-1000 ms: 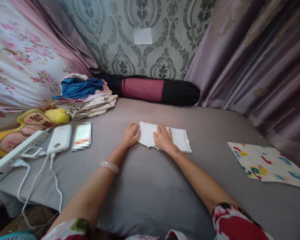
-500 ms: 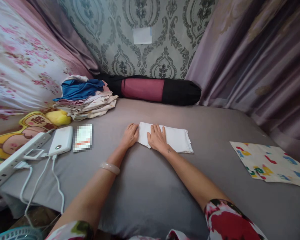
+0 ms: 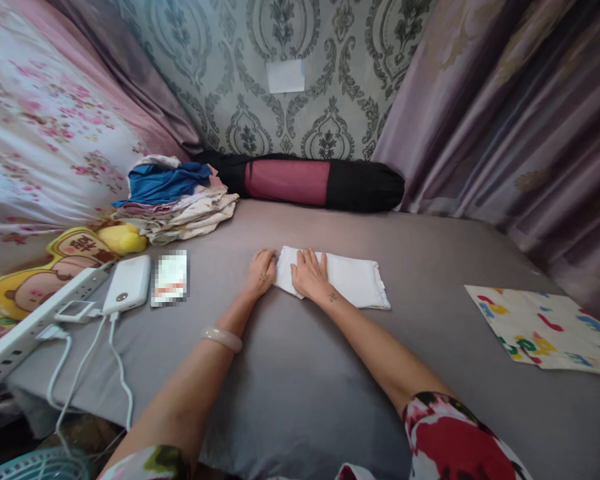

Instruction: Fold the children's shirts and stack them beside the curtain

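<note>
A white cloth (image 3: 356,280), folded into a narrow oblong, lies flat on the grey bed sheet (image 3: 300,373). My right hand (image 3: 311,275) rests palm down on its left part, fingers stretched out and slightly spread. Beside the cloth's left end is my left hand (image 3: 262,272), its fingers extended along the edge and touching it; the undersides of those fingers are hidden. A pale bangle (image 3: 222,339) sits on my left forearm.
At the left lie a clothes pile (image 3: 175,203), a yellow cartoon cushion (image 3: 35,287), a white power strip (image 3: 35,327), a power bank (image 3: 128,283) with cables and a blurred card (image 3: 170,279). A black-and-pink bolster (image 3: 290,181) spans the back. A patterned cloth (image 3: 545,330) lies right.
My right hand has slid slightly left over the white cloth. My left hand stays at the cloth's left end. The whole view has shifted a little.
</note>
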`<state>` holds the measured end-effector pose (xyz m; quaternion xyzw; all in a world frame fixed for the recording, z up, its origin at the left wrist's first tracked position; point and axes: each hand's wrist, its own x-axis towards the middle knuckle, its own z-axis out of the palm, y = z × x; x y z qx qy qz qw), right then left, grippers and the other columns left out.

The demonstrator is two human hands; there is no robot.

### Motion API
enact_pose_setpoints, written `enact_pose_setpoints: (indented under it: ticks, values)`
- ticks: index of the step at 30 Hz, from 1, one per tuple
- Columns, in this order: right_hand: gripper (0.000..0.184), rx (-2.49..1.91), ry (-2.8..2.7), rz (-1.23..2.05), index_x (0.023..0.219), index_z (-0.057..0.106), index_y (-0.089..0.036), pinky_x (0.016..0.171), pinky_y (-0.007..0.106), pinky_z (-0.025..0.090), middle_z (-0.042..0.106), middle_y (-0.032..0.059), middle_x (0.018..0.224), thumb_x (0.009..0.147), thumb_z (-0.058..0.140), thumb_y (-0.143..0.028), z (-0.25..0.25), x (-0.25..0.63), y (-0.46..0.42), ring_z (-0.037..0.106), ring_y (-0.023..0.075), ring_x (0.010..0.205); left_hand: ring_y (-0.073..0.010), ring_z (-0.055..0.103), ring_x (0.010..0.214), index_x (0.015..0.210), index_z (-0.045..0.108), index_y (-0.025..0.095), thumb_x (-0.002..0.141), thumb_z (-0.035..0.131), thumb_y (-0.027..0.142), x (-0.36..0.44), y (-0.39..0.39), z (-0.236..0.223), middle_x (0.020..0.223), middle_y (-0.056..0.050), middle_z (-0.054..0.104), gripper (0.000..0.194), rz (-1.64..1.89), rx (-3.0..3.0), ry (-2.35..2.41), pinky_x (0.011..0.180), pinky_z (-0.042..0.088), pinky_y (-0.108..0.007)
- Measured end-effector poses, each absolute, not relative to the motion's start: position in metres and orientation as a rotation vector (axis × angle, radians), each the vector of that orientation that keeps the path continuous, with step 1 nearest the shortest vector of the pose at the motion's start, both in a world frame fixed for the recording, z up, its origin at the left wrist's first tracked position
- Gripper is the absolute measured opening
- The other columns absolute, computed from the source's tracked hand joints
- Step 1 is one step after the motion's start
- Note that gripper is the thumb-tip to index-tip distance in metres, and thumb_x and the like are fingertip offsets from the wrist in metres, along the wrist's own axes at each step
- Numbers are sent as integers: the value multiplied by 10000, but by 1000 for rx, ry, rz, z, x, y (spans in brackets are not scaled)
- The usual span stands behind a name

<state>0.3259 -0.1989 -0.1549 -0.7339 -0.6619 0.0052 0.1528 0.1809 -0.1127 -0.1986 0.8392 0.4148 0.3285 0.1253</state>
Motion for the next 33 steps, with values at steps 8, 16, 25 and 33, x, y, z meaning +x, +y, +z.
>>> enact_pose_setpoints:
  ticks: [8,16,25,33]
  values:
    - [522,-2073,-1921,14,1391,394,-52,1114,498,83,376,188,1467,967,281,-335,-164,314,-194,254,285,1379,-211,514,1158,1138,579,185,881,328,179,181,-111,-198,1147,-84,633,359,933,2427,1249,1046,396,-418]
    - [521,-2083,-1918,34,1379,407,-43,1108,521,98,386,192,1459,963,290,-333,-162,314,-192,272,298,1367,-204,500,1177,1157,573,176,896,312,188,181,-115,-193,1162,-85,623,370,910,2413,1271,1043,401,-395]
    - [538,-1984,-1989,94,1412,359,-28,1126,472,104,320,188,1497,968,285,-323,-159,300,-178,244,271,1390,-214,530,1140,1136,577,165,906,322,215,181,-115,-192,1146,-102,640,347,986,2338,1236,1024,407,-421]
    - [527,-1957,-1964,93,1402,377,-38,1126,459,121,340,181,1489,967,287,-322,-165,300,-176,267,260,1380,-208,539,1128,1144,568,168,913,330,233,181,-115,-193,1142,-98,640,338,978,2387,1195,1020,414,-406]
